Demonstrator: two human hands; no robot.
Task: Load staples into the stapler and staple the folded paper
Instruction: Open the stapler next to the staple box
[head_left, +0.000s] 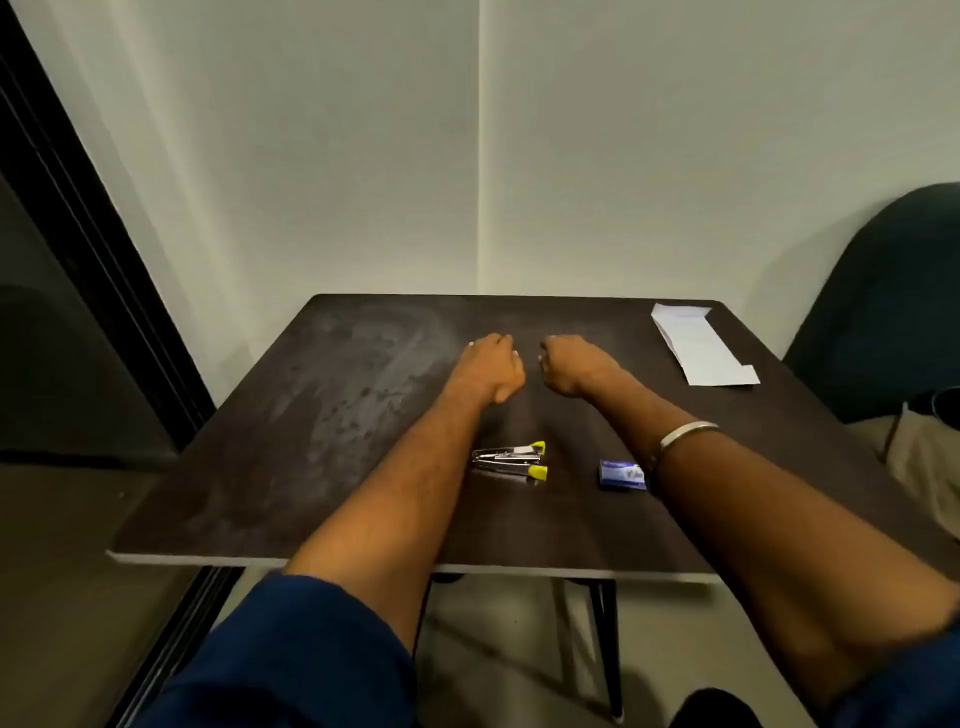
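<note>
Desk: dark brown top, pale edge band along the near side, rounded far corners, thin dark legs below. The far edge sits against a plain off-white wall; a dark frame runs down the left side of the view, and a dark green chair stands close by the right far corner. The left half of the desk top carries nothing but greyish smears and dust marks, giving open surface there.

Left hand and right hand: both stretched forward over the middle of the desk, fingers curled inward into loose fists, holding nothing, close to each other but not touching. Whether they rest on the surface or hang just above it cannot be told. A silver bangle sits on the right forearm; dark blue sleeves show at the bottom of the frame.

Stapler: metal with yellow ends, lying swung open on the desk between the two forearms, just beside the left one.

Staple box: small, blue, on the desk touching or just beside the right forearm. White print on its face is too blurred to read.

Folded paper: white, lying flat at the right far corner, well apart from the hands.
</note>
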